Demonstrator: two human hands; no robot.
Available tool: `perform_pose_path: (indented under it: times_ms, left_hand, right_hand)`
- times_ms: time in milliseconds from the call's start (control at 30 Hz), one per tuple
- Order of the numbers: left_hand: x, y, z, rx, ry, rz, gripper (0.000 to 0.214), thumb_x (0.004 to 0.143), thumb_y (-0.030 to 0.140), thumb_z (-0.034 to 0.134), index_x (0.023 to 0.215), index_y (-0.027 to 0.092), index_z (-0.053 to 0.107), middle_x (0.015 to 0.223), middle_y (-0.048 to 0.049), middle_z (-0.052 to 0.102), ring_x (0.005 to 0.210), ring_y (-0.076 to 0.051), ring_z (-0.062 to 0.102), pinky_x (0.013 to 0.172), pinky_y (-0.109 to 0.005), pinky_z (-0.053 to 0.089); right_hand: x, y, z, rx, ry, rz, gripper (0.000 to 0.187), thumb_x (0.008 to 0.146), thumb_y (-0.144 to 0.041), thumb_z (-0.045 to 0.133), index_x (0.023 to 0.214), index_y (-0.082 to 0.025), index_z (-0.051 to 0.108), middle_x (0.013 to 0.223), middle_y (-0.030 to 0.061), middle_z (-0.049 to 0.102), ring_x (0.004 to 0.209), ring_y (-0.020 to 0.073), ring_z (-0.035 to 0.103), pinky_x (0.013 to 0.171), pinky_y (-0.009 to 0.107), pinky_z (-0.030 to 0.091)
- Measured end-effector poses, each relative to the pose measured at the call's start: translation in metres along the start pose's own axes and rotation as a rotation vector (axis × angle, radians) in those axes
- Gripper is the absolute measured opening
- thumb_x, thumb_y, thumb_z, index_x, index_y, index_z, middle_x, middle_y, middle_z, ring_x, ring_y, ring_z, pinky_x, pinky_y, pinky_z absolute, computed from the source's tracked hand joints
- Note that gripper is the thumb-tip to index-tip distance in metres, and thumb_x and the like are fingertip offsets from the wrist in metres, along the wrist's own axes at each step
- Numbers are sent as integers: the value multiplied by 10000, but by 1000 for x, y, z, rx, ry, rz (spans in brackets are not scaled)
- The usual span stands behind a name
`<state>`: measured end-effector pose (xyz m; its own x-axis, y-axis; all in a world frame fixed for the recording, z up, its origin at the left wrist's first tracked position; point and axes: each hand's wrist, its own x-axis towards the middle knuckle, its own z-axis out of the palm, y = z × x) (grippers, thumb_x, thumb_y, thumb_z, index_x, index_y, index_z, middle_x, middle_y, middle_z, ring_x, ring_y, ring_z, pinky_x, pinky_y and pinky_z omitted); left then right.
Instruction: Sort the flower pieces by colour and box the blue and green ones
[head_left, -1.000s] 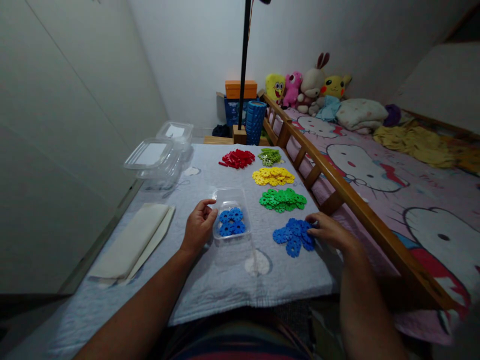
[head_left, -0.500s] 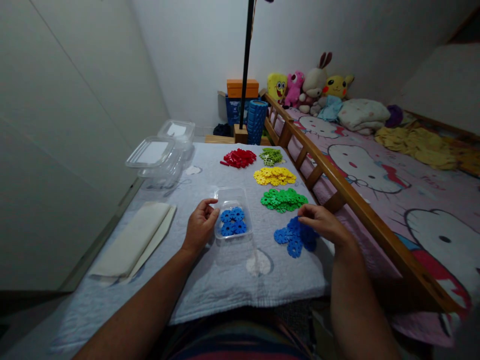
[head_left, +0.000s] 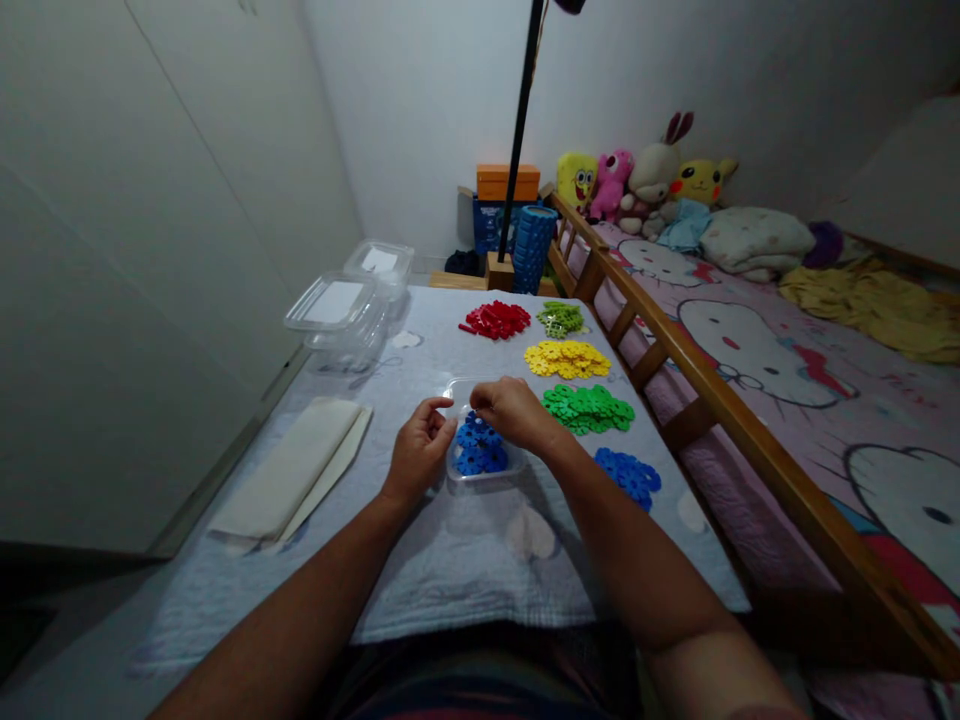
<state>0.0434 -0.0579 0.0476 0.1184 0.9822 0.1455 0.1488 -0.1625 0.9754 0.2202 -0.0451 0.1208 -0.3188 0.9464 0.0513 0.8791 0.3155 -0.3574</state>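
our right hand (head_left: pixel 517 412) looks pinched on a blue flower disc (head_left: pixel 472 417) over the clear plastic tub (head_left: pixel 484 477), where more blue discs (head_left: pixel 481 456) lie. our left hand (head_left: pixel 420 450), fingers apart, is at the tub's left side; a bump might make it slide and spill.

The hands (head_left: pixel 418 450) and forearms (head_left: pixel 334 575) are bare; the shadowed garment (head_left: pixel 487 690) seems dark with reddish striping.

two hands (head_left: pixel 422 447), five piles (head_left: pixel 589 409), two container stacks (head_left: pixel 349 330)
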Motion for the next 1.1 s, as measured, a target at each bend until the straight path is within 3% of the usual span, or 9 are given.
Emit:
perform_pose_path:
  times_ms: [233,367,567,733,900,1100]
  left_hand:
    - [0,-3,0,-19,-3,1,333,846,370,621,1122,185,607,654,72,473,569,-109,460,562,-229,369]
    - [0,-2,-1,-24,-3,-7,332,844,371,623,1118,184,607,654,73,470,570,-111,464,558,-230,366]
    - [-1,0,0,-16,7,0,328,837,374,628,1105,185,615,648,73,467,572,-112,463,565,-229,365]
    - [0,-2,-1,1,9,9,321,844,369,620,1106,184,612,654,72,459,577,-110,444,560,-225,356]
    - [1,-3,-2,20,3,0,340,843,375,621,1121,180,608,670,64,472,583,-111,450,560,-226,361]
    - [2,-7,-2,19,12,3,347,843,382,631,1126,181,613,684,60,477,588,-109,452,560,-222,358]
  right_hand:
    - [14,-6,16,-134,-94,-29,232,898,-178,587,1085,-207,721,1005,78,769,985,235,676,852,310,410]
    - [0,5,5,-84,32,19,237,913,-158,566,1090,-198,719,1046,93,757,1005,241,652,879,329,423]
    - [-56,71,-27,182,230,191,165,874,-168,590,982,-190,713,945,46,745,844,174,653,790,273,454]
    - [-123,125,-39,163,116,380,131,816,-224,604,888,-186,707,840,36,718,771,185,638,709,273,448]
    - [-175,144,-30,89,-49,467,243,700,-216,699,939,-182,717,961,74,700,885,220,644,796,295,467]
    - [-196,148,-13,13,-18,516,311,667,-227,737,965,-183,662,954,63,654,889,215,611,798,291,455]
